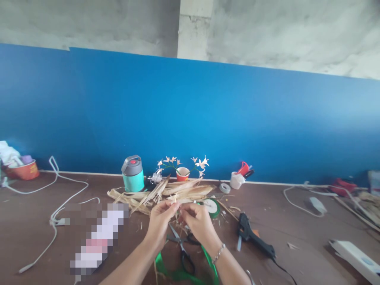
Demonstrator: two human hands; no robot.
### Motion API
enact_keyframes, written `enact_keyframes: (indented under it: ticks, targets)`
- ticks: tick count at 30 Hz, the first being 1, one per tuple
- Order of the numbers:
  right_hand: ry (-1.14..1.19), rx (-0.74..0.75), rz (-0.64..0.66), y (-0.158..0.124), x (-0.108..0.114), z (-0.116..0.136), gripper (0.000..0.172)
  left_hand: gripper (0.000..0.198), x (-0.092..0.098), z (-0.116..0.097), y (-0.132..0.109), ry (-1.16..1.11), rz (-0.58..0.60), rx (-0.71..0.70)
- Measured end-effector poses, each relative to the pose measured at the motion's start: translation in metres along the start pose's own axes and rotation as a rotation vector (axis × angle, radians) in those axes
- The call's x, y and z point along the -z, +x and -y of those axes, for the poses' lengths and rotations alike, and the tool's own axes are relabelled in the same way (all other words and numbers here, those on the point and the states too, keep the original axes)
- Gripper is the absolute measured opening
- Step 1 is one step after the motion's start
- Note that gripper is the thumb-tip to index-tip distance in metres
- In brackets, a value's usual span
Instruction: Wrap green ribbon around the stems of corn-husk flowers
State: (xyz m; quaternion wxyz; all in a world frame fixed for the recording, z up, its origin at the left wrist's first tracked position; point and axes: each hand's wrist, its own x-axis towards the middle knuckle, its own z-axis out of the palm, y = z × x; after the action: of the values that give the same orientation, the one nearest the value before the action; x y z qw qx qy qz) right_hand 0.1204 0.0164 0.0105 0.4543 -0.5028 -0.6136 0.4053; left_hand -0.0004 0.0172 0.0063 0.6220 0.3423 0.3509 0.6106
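My left hand [162, 217] is closed in a pinch on a small pale husk flower [173, 197], whose petals show above the thumb and fingertips. Close beside it, my right hand [197, 219] also pinches, but whatever lies between its fingertips is too small to make out. Below both hands, scissors [181, 244] lie on the table with green ribbon [175, 274] around them. A green-edged tape roll [211, 206] is partly hidden behind my right hand. Dried corn husks [190, 190] are heaped just beyond the fingers.
Behind the husks stand a paper cup [182, 174], wire-stemmed husk flowers [202, 162] and a teal flask [133, 176]. A black glue gun [255, 236] lies to the right, near a white tape roll [225, 188]. White cables [56, 209] cross the left side; a blue panel [190, 111] closes the back.
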Motion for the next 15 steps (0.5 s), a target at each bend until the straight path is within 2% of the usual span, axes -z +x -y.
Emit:
enact_keyframes:
  ticks: [5, 8, 15]
  targets:
    - [-0.050, 0.031, 0.017, -0.003, 0.000, 0.002, 0.022, 0.019, 0.000, 0.000, -0.001, 0.017, -0.022, -0.026]
    - [-0.148, 0.106, -0.006, -0.006, 0.001, 0.006, 0.020, 0.018, -0.001, -0.001, -0.001, 0.027, -0.025, -0.037]
    - [-0.609, 0.340, -0.127, -0.014, -0.002, 0.008, 0.021, 0.017, 0.001, 0.002, 0.000, 0.098, -0.075, -0.059]
